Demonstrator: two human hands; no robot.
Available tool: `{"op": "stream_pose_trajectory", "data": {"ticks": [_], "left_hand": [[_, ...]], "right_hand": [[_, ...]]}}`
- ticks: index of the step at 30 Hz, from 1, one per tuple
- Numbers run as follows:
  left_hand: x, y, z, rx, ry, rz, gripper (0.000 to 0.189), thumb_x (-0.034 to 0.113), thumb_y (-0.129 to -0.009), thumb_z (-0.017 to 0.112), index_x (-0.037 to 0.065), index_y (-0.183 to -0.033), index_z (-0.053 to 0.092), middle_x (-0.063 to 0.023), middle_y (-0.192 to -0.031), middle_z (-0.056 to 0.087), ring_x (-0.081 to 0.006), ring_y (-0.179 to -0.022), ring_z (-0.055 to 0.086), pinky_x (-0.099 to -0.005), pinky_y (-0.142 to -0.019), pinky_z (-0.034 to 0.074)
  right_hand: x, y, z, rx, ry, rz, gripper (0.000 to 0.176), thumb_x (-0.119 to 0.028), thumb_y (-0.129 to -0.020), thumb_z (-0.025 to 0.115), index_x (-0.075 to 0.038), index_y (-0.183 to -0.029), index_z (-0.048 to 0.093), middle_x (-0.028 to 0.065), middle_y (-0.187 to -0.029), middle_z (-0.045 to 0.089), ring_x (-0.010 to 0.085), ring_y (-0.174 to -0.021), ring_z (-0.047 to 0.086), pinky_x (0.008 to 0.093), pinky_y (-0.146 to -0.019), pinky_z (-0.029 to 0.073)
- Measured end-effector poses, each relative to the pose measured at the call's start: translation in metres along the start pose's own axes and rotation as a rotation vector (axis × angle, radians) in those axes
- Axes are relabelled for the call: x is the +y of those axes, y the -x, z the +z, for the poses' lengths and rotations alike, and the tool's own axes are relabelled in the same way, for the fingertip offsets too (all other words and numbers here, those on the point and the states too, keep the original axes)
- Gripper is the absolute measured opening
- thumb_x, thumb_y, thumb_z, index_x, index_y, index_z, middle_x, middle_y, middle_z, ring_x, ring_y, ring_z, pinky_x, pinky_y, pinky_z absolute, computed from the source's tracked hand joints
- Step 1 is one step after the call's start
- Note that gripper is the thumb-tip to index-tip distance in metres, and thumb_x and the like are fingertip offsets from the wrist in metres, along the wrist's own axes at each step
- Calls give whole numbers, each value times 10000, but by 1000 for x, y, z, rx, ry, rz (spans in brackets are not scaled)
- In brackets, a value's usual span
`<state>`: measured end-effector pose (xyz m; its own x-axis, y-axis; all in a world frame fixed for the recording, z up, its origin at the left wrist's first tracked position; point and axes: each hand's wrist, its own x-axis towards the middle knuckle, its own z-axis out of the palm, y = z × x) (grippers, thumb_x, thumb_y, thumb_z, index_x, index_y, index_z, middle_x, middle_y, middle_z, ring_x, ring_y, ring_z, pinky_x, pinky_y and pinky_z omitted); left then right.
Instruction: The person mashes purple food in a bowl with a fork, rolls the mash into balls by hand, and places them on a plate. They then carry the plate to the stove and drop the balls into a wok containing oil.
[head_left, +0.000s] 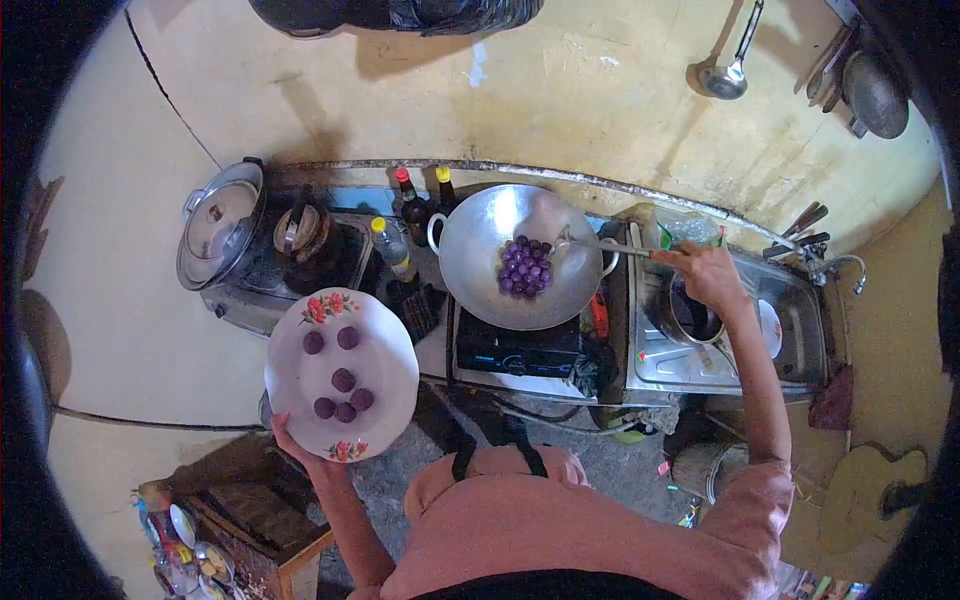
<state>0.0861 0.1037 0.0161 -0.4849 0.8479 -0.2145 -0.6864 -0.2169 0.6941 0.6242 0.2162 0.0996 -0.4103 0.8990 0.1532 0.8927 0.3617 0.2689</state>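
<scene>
My left hand (300, 447) grips the lower left rim of a white plate (390, 370) with red flowers painted on it. Several round purple balls (343, 380) lie on that plate, which is held to the left of the stove. In my right hand (708, 275) is the handle of a metal spatula (620, 246), its head resting inside a large silver wok (480, 290). A cluster of smaller-looking, shiny purple balls (525, 267) sits in the middle of the wok, left of the spatula head.
The wok stands on a black gas stove (515, 355). Bottles (394, 248) stand to its left, near a lidded pot (303, 235). At right, a pot of dark liquid (690, 315) sits beside the steel sink (798, 340). A ladle (724, 80) hangs on the wall.
</scene>
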Motion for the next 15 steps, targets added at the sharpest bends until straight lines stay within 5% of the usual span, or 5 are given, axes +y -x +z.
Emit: {"op": "stream_pose_trajectory", "data": {"ticks": [8,15], "left_hand": [[0,3,10,28,-21,-5,604,377,-716,482,25,-1201,397,-165,-1144,467,-334,-1015,480,-470,-822,421],[-2,-9,-4,10,-19,-39,632,388,-696,497,28,-1205,391,-153,-1132,468,-318,-1011,476,-456,-818,421]], "right_hand": [[-19,30,-11,-100,-44,33,378,-84,-705,536,-261,-1030,618,78,-755,570,246,-656,599,365,-546,474],[-34,31,18,41,-56,80,350,-97,-695,553,-248,-997,643,50,-696,561,238,-588,577,368,-508,463]]}}
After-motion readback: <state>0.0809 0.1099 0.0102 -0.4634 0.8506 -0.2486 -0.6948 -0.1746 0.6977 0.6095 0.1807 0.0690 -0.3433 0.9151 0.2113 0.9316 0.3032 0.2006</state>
